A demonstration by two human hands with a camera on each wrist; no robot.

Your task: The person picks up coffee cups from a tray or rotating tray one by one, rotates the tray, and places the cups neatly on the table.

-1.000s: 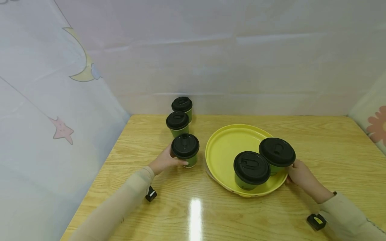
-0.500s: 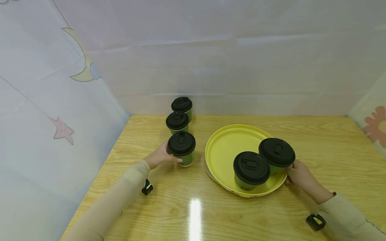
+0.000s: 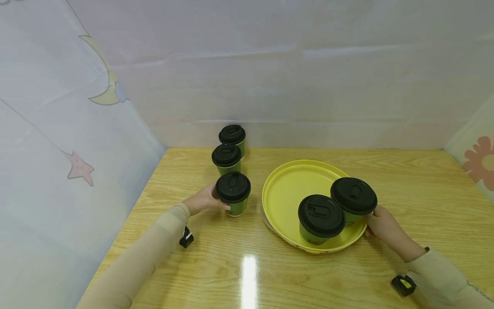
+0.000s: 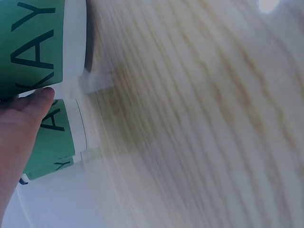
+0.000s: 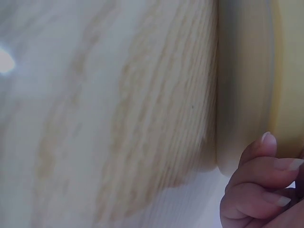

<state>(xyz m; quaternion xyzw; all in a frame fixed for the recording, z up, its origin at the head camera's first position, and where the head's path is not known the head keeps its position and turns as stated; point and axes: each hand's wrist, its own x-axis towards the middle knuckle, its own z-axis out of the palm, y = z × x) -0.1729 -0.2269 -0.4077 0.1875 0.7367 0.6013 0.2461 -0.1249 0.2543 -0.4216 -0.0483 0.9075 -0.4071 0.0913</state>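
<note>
The front cup is grasped by the left hand, thumb across its green wall, just left of the yellow tray; whether its base meets the table cannot be told. Behind it, the middle cup and rear cup are lined up. Judged papery, it should be light and easily dented, so best held gently beneath the lid. On the tray, a near cup and far cup are set. By its right rim, the right hand's fingers are bent; what is gripped, if anything, cannot be told.
</note>
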